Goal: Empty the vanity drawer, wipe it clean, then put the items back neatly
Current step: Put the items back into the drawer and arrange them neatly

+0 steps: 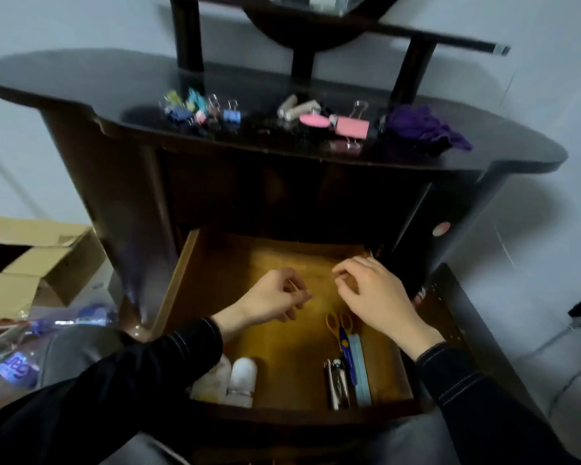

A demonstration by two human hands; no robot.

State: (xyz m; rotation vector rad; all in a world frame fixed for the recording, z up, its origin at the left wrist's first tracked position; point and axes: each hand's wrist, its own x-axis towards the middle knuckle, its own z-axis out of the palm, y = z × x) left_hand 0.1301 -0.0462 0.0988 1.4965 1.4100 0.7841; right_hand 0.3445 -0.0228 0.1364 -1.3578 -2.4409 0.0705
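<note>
I see my left hand (275, 297) curled over the open drawer (178, 280), any pinch unclear, right hand (373, 293) loosely curled and unladen beside it, scissors (341, 327) near right, bottles (235, 380) near left, clips (198, 107) and cloth (423, 129) far on the vanity top (81, 82)

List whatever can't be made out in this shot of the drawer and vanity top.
Head view:
Left hand and right hand: whether the curled fingers pinch anything; too small and blurred.
White bottles: one partly hidden under the left sleeve.
Mirror: cut off by the top edge.
Binder clips: blurred, count unclear.
</note>
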